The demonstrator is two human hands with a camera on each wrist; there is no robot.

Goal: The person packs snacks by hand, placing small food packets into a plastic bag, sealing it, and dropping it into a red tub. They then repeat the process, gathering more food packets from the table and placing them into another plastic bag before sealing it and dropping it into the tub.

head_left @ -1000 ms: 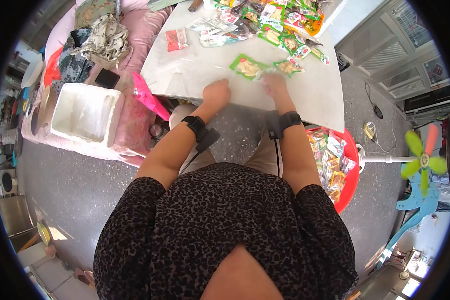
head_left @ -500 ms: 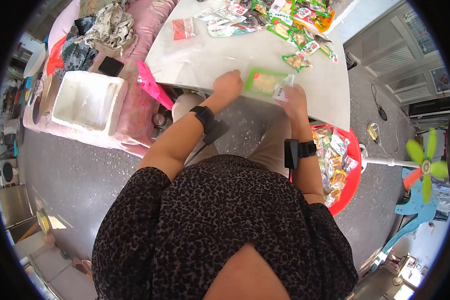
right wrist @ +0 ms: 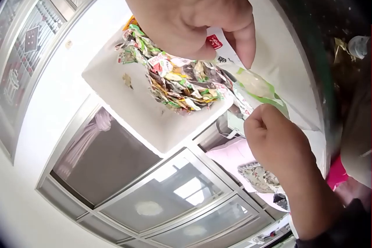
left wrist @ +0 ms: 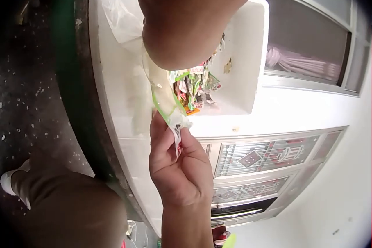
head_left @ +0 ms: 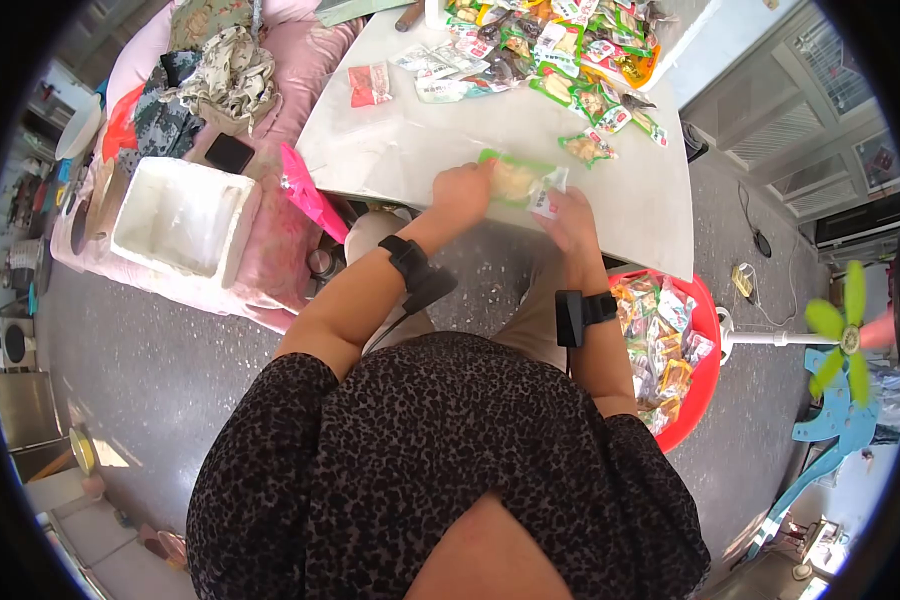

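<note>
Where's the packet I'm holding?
In the head view, the packet is right of centre, between the left hand and right hand, by the table's near edge.

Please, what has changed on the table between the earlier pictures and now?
The right hand drew the green packet toward the near edge of the table and holds its white end. The left hand, earlier apart from the packet, has reached its other end and appears to grip it. The small packet and the red-and-white sachet stayed where they were.
</note>
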